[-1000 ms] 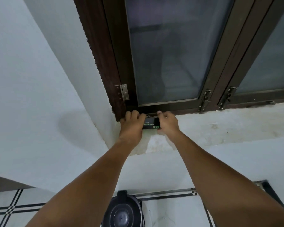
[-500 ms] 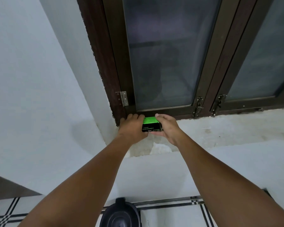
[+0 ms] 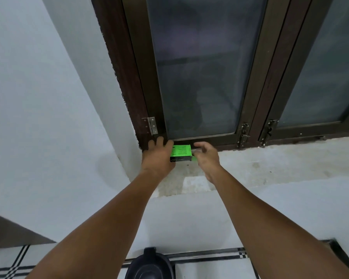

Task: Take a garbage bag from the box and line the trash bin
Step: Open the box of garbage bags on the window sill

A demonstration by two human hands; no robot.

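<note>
On the rough concrete window sill [image 3: 270,164], beneath the dark wooden window frame [image 3: 133,77], the left hand [image 3: 158,156] grips the left end of a small green and black box [image 3: 180,153], fingers curled over it. The right hand [image 3: 207,157] sits at the box's right end, fingers loosely bent, pinching something pale at its opening. The cardboard box lies flat, long axis left to right. Below, a dark round trash bin [image 3: 149,264] stands on the tiled floor [image 3: 210,268].
</note>
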